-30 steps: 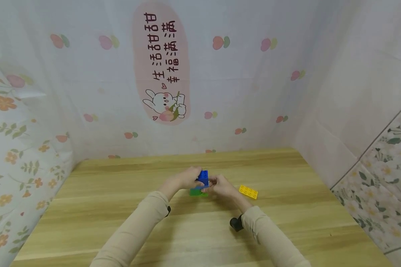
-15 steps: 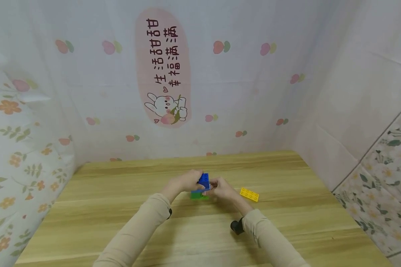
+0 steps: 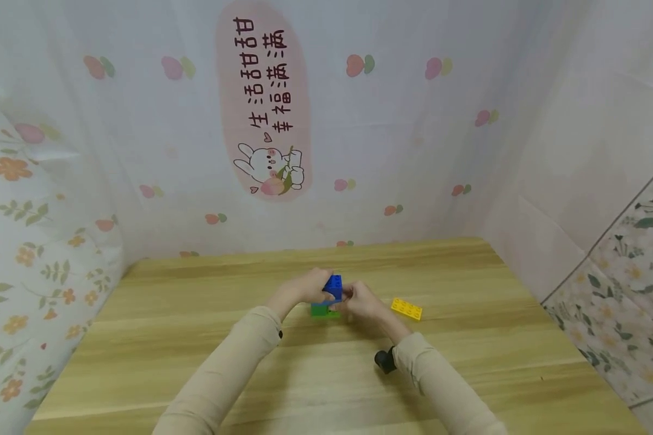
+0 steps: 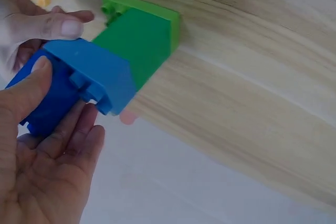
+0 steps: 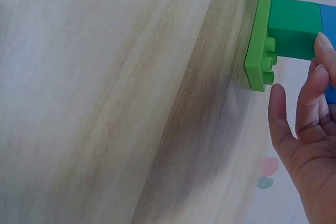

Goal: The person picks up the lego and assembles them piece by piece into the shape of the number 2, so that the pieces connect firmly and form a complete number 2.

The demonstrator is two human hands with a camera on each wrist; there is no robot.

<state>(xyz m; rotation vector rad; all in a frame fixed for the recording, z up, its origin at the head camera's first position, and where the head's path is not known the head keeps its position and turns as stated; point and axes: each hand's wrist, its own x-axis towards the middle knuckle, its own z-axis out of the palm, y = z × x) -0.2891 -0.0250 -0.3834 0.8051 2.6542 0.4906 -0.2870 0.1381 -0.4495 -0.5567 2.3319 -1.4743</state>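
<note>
Left hand [image 3: 308, 286] grips the dark blue block [image 4: 55, 98], thumb on one face and fingers on the opposite side, as I read it on my left wrist feed. Right hand [image 3: 363, 302] is at the right side of the same stack, its thumb and fingers pinching the lighter blue brick [image 4: 94, 64]. From my head view the stack is between the two hands, around the middle of the tabletop [image 3: 168, 344]. I make out its order: dark blue on top, lighter blue below, then the green block [image 4: 137, 43], and the light green brick [image 4: 152, 10] lowest. The dark blue block is at the right end of the lighter blue brick, while the green block is under the left part. Just right of the right hand I see the yellow brick [image 3: 406, 309] lying studs up. Nearer me, a black device [image 3: 385, 362] is at the right wrist. Beyond the far edge hangs a white printed cloth [image 3: 402, 151].
</note>
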